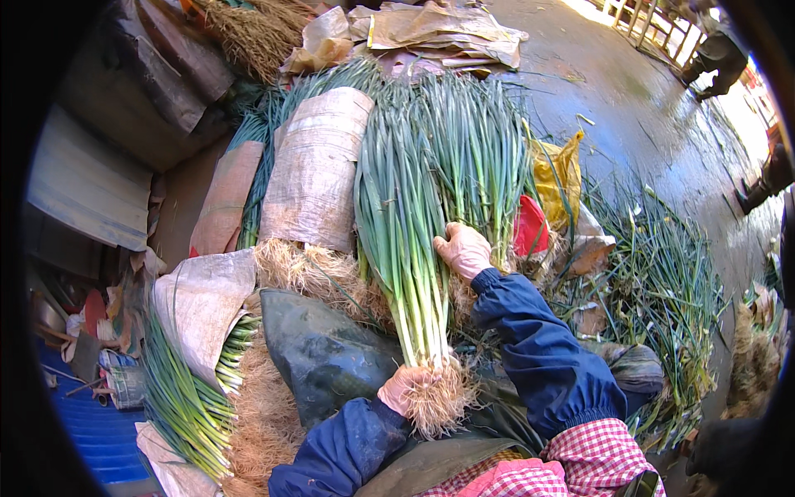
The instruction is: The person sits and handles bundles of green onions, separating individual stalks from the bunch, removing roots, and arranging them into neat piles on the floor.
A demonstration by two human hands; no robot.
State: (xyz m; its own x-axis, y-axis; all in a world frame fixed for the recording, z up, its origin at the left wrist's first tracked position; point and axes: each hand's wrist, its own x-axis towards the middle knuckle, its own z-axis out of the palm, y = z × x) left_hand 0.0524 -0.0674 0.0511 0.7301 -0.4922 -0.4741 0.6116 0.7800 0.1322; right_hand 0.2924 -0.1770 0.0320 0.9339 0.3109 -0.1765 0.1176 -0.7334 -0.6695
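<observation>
My left hand [404,390] grips a bunch of green onions [404,236] just above its pale root tuft [438,401]. The bunch points away from me, with its dark leaves lying up the pile. At the right edge of its stalks is my right hand [464,250], back of the hand showing and fingers partly curled. Whether those fingers hold any stalks is hidden. Just beyond the right hand lie more green onions [475,149]. Blue sleeves cover both forearms.
Wrapped green onions [317,168] lie left of centre; another bundle [192,397] rests near left, roots toward me. Loose leaves [658,273] litter the ground at right, by a yellow bag [559,180]. Sacking [441,31] lies at the back. A person's legs [714,65] show far right.
</observation>
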